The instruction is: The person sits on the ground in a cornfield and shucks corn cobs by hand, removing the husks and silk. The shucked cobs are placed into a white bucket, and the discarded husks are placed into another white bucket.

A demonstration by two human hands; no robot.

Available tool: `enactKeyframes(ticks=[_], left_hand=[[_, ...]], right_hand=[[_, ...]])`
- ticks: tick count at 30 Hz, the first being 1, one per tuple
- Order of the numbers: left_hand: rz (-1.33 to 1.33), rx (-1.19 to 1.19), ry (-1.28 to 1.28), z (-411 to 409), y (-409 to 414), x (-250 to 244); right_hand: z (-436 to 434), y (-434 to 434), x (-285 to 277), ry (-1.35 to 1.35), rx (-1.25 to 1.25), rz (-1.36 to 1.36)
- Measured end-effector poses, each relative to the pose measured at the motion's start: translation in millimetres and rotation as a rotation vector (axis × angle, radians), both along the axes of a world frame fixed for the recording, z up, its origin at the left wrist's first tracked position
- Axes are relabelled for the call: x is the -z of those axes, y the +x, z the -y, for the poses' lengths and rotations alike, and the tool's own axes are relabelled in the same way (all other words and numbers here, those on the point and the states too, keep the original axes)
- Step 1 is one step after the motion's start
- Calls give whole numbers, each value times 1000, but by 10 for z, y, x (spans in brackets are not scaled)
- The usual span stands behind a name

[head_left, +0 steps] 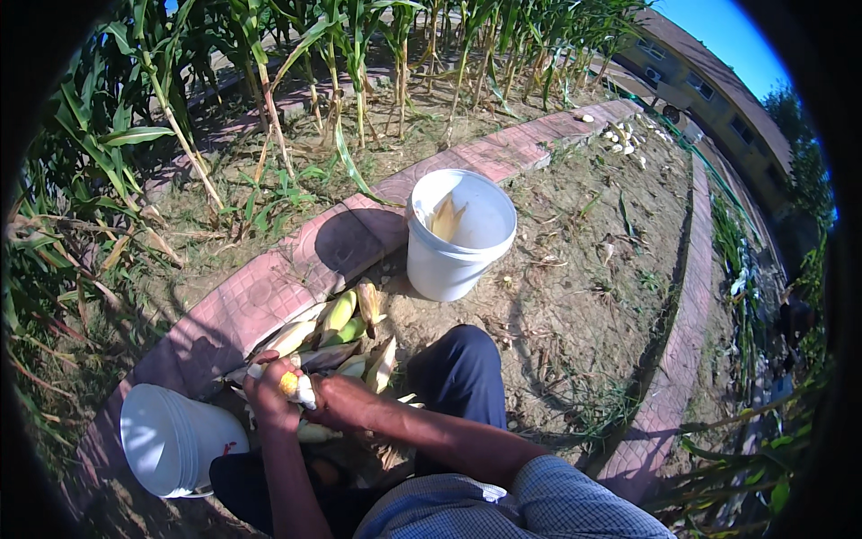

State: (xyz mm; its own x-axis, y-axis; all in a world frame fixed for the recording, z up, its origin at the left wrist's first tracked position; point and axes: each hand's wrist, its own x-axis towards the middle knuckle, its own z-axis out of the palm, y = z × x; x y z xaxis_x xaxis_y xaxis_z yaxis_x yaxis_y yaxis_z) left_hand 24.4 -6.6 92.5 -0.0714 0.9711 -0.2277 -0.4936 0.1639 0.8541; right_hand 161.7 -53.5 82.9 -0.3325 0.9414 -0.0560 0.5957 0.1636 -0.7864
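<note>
Both hands meet at the lower left, over a pile of corn. A corn cob [289, 385] with yellow kernels and pale husk shows between them. My left hand [273, 394] is closed around it. My right hand [337, 401] grips the pale husk at its side; its fingers are partly hidden. Beneath and beyond the hands lie several unhusked corn ears [339, 316], green, yellowish and brown. A white plastic bucket [448, 269] stands upright further ahead, with dry husk or a husked ear [446, 219] inside. Another white bucket [202, 431] lies tipped on its side left of my left forearm.
A reddish paved border [269, 290] curves past the buckets, with standing corn plants [360, 74] beyond it. Another paved border [680, 350] runs on the right. Pale cobs or husks [623, 138] lie on the soil at the far right. A building [714, 94] stands behind.
</note>
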Motion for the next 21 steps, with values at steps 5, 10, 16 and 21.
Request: enactKeyframes(ticks=[5, 10, 16, 21], left_hand=[[-190, 178, -29, 6, -54, 17], [-140, 201, -155, -10, -114, 198], [125, -54, -299, -175, -139, 356], [130, -157, -230, -277, -73, 433]], right_hand=[[0, 29, 225, 96, -150, 234], [39, 188, 306, 158, -208, 315], [-3, 496, 3, 319, -199, 186], [-37, 744, -402, 493, -180, 190]])
